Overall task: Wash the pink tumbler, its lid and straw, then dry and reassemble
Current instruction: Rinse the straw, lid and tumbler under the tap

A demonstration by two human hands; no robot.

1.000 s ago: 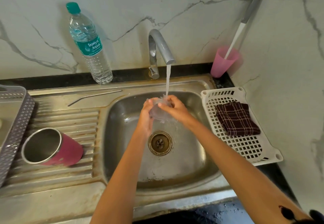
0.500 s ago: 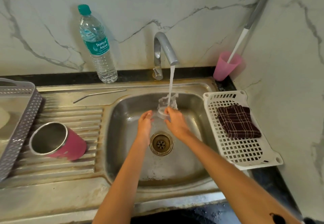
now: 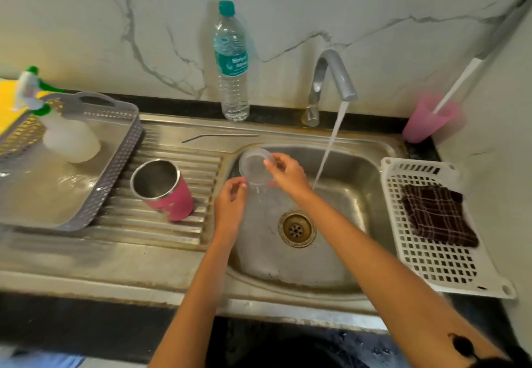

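1. Marble-veined wall panels back a stainless steel sink (image 3: 359,252) with a ribbed drainboard (image 3: 178,232) on its left; items below run left to right.
2. Grey perforated tray (image 3: 115,166), at 9 o'clock from the basin: holds a translucent soap dispenser (image 3: 70,140). No legible label.
3. Pink tumbler (image 3: 164,189): lies on its side on the drainboard, mouth toward 10 o'clock, base toward 4 o'clock, touching neither hand.
4. Metal straw (image 3: 220,136): lies on the sink ledge, long axis running 9 to 3 o'clock, bent end at left, at 12 o'clock from the tumbler.
5. Water bottle (image 3: 231,62): upright against the wall. The teal label carries white print, too blurred to read reliably.
6. Left hand (image 3: 230,203): fingers loosely curled, holding nothing, just below the lid.
7. Clear lid (image 3: 253,164): pinched at its right rim by the right hand (image 3: 288,176), thumb and fingers closed on it. It sits over the basin's 10 o'clock corner, tilted, water draining from it.
8. Key relation: the drainboard lies at 9 o'clock from the lid, so set-down appears to be a short leftward move; the left hand is nearer the tumbler.
9. Tap (image 3: 334,79): running, stream falling at 3 o'clock from the lid, clear of it.
10. White basket (image 3: 431,264): holds a dark checked cloth (image 3: 434,215), probably for drying.
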